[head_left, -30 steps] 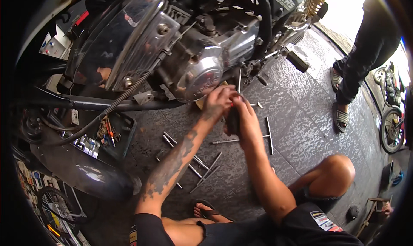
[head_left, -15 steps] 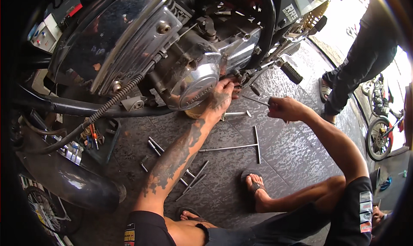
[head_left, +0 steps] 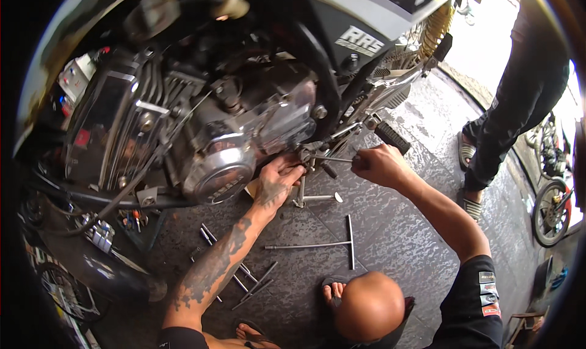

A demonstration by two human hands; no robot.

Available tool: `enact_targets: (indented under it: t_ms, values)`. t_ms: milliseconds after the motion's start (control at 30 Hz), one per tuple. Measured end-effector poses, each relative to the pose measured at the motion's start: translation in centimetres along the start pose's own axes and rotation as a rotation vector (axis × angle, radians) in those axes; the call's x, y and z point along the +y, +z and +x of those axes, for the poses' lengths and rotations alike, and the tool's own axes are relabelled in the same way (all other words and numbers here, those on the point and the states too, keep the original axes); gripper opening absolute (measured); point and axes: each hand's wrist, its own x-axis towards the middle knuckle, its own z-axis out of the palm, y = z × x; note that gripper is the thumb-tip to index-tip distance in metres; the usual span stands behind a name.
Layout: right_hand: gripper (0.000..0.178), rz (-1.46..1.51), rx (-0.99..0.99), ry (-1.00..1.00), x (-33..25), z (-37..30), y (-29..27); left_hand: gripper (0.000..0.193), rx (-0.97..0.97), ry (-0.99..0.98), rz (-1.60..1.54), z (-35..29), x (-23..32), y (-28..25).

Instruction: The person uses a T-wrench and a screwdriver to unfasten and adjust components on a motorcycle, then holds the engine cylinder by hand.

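By the engine [head_left: 281, 118], our right hand [head_left: 381, 166], wrapped round a rod [head_left: 332, 159], swung nearer the footpeg [head_left: 392, 139], left hand [head_left: 274, 185] kinda unclear grip-wise, white-lettered panel [head_left: 342, 24] above.

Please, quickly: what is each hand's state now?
Left hand: by the engine; open or closed cannot be told.
Right hand: closed, holding a slim metal tool.

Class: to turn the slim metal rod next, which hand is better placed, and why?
Probably the right hand: it grips the outer end of the slim metal rod, clear of the engine, while the left hand is close beside the engine, near the inner end.
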Motion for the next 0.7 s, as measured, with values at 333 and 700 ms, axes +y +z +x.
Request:
enact_targets:
  t_ms: [333, 700]
  values:
    - [0.016, 0.28, -0.156, 0.006, 2.7, 1.9, 1.5, 0.026, 0.218, -0.008, 0.079, 0.3, 0.3, 2.9]
    - [0.037, 1.059, -0.054, 0.114, -0.6, -5.9, 8.5, 0.023, 0.436, 0.179, 0.052, -0.1, -1.9, 5.3]
